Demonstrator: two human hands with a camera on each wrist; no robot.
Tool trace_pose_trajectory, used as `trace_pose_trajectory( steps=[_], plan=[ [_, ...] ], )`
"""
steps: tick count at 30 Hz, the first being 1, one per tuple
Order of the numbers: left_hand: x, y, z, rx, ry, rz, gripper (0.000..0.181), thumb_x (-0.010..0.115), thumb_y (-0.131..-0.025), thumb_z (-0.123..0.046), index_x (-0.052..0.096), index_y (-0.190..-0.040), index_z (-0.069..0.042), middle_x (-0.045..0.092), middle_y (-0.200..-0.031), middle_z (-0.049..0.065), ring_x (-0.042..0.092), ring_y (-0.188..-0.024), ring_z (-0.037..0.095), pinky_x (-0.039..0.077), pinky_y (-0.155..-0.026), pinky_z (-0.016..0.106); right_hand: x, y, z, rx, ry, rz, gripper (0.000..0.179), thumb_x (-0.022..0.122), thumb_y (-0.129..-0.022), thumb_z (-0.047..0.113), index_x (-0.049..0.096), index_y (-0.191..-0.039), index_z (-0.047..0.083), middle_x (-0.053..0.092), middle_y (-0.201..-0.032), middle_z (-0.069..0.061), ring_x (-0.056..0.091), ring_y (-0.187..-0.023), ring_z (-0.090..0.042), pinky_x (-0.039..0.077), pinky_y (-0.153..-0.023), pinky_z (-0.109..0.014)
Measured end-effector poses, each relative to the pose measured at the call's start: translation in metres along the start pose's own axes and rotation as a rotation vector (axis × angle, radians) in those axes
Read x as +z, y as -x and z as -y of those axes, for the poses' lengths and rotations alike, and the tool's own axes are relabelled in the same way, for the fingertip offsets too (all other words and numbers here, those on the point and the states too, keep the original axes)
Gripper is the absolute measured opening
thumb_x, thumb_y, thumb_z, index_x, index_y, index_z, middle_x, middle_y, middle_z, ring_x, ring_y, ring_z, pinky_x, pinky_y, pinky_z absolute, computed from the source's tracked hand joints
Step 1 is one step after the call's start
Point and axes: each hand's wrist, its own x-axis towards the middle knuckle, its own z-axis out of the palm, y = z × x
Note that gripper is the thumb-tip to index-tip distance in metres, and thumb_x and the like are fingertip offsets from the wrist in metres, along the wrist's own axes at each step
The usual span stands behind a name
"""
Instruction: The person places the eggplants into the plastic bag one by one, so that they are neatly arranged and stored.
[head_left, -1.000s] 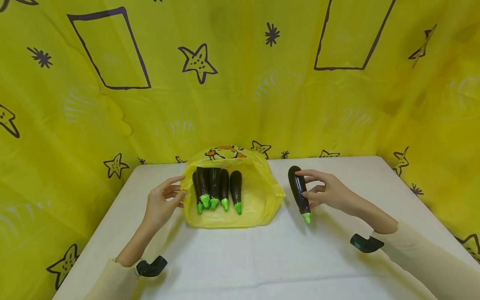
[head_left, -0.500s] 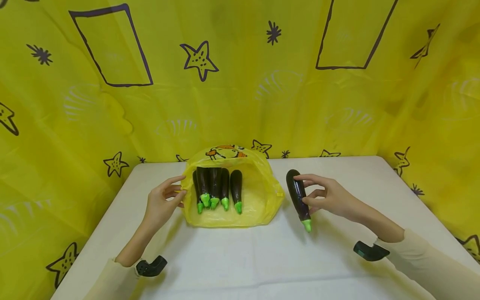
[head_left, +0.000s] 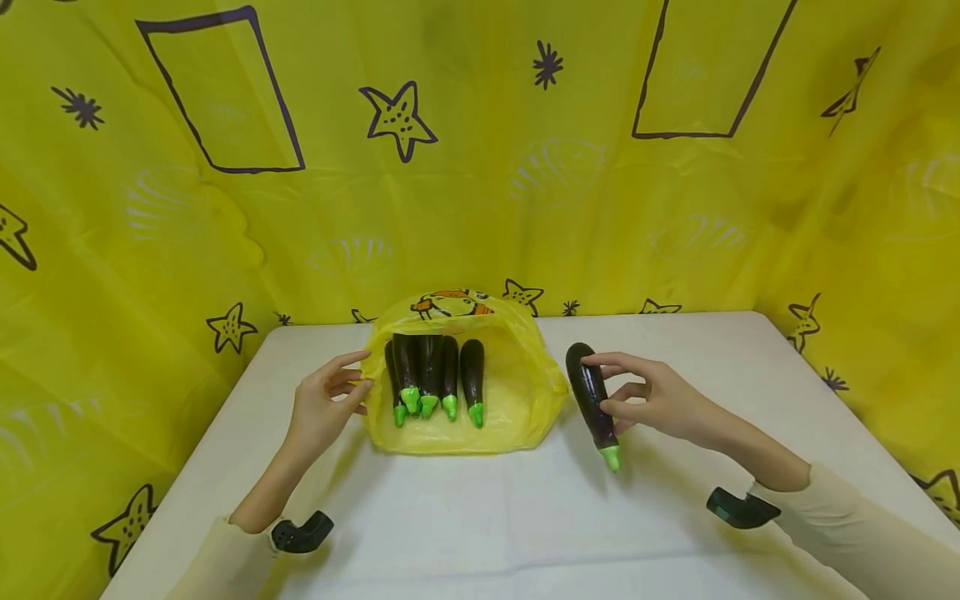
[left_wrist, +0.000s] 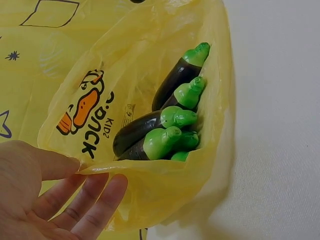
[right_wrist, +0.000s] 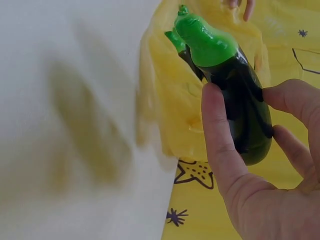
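A thin yellow plastic bag (head_left: 517, 417) lies on its side with its mouth facing me. Inside it, several dark eggplants (head_left: 472, 371) with green stem ends sit side by side, mostly at the left. My left hand (head_left: 324, 402) pinches the left edge of the mouth, thumb above and fingers below in the left wrist view. Just right of the bag, my right hand (head_left: 660, 400) grips one more eggplant (head_left: 588, 392) between thumb and fingers, its green end tilted down toward me. In the right wrist view this eggplant (right_wrist: 235, 95) is held above the table.
A white cloth-covered table (head_left: 450, 525) spreads beneath both hands. Behind and at the sides hangs a yellow curtain (head_left: 480, 208) printed with stars and fish. Each wrist carries a small black camera, such as the right one (head_left: 742, 508).
My right hand has brought its eggplant slightly left and toward me, closer to the bag's right edge. The left hand and the bag stay where they were.
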Motion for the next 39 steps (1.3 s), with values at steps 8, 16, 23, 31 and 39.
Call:
trace_pose_trajectory(
  steps=[8, 16, 23, 31, 39],
  plan=[
    [0.000, -0.001, -0.001, 0.011, 0.016, 0.000, 0.042, 0.072, -0.092, 0.006, 0.066, -0.132, -0.002, 0.074, -0.098, 0.023, 0.075, -0.078, 0.029, 0.064, -0.058, 0.029, 0.006, -0.003, 0.008, -0.044, -0.006, 0.044, 0.060, 0.072, -0.095, 0.002, 0.049, -0.151, 0.008, 0.046, -0.139, -0.031, 0.073, -0.096, -0.030, 0.065, -0.074, -0.048],
    [0.000, 0.000, -0.001, 0.010, 0.019, 0.003, 0.042, 0.072, -0.092, 0.006, 0.066, -0.133, -0.003, 0.074, -0.098, 0.023, 0.075, -0.078, 0.029, 0.064, -0.058, 0.029, 0.015, -0.008, 0.016, -0.080, -0.003, 0.073, 0.060, 0.072, -0.094, 0.000, 0.049, -0.150, 0.005, 0.047, -0.137, -0.030, 0.073, -0.093, -0.030, 0.065, -0.073, -0.048],
    [0.000, 0.001, -0.001, 0.009, -0.002, 0.000, 0.043, 0.072, -0.092, 0.008, 0.066, -0.133, -0.002, 0.074, -0.098, 0.024, 0.075, -0.078, 0.028, 0.063, -0.057, 0.028, 0.027, -0.018, 0.022, -0.083, -0.005, 0.091, 0.058, 0.070, -0.095, -0.003, 0.051, -0.148, 0.006, 0.045, -0.138, -0.031, 0.072, -0.094, -0.030, 0.066, -0.072, -0.049],
    [0.000, 0.001, -0.002, 0.007, -0.004, 0.001, 0.043, 0.072, -0.091, 0.008, 0.066, -0.133, -0.002, 0.074, -0.098, 0.024, 0.075, -0.078, 0.029, 0.063, -0.057, 0.028, 0.043, -0.032, 0.028, -0.091, 0.012, 0.113, 0.059, 0.069, -0.094, -0.003, 0.051, -0.149, 0.008, 0.046, -0.138, -0.028, 0.072, -0.093, -0.031, 0.065, -0.072, -0.053],
    [0.001, -0.001, -0.002, 0.010, -0.002, -0.001, 0.043, 0.072, -0.092, 0.007, 0.066, -0.133, -0.003, 0.074, -0.098, 0.023, 0.075, -0.078, 0.032, 0.064, -0.057, 0.028, 0.059, -0.050, 0.029, -0.102, -0.009, 0.131, 0.060, 0.069, -0.094, -0.001, 0.051, -0.150, 0.010, 0.046, -0.137, -0.026, 0.072, -0.092, -0.031, 0.064, -0.073, -0.055]
  ],
)
